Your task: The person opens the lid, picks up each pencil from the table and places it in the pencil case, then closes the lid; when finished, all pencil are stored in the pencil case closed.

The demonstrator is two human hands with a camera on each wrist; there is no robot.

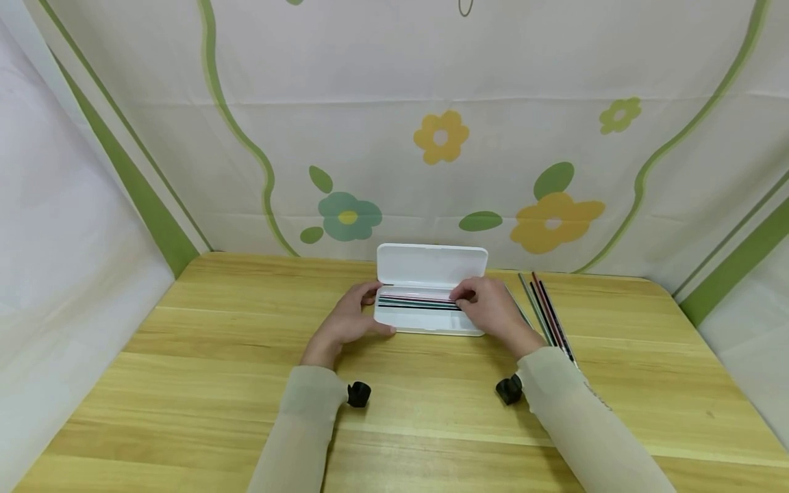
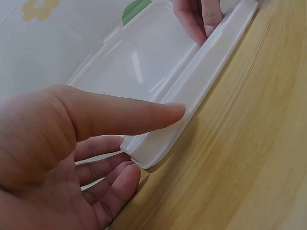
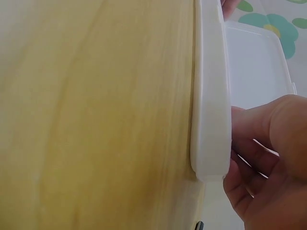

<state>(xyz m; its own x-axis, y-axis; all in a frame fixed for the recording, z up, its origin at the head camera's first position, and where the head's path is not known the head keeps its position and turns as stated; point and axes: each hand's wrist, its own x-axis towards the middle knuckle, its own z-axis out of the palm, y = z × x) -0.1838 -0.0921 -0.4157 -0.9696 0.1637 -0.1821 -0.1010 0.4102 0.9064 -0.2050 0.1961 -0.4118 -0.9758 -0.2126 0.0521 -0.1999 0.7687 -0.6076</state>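
Note:
A white pencil case [image 1: 422, 320] lies on the table with its lid [image 1: 431, 264] raised at the back. Several thin pencils [image 1: 416, 303], dark, green and reddish, lie lengthwise inside it. My left hand [image 1: 348, 316] holds the case's left end, thumb along the front wall and fingers behind the corner; the left wrist view shows this grip close up. Over the right part of the case, my right hand [image 1: 490, 308] reaches in, its curled thumb and fingers pinching at the pencils' right ends. In the right wrist view, the front wall [image 3: 211, 96] hides those fingertips.
More pencils [image 1: 545, 308] lie loose on the wooden table [image 1: 216, 383], right of the case and partly under the right forearm. A flower-patterned cloth [image 1: 370, 137] hangs behind the table's back edge. Small black devices [image 1: 359, 394] sit at both wrists.

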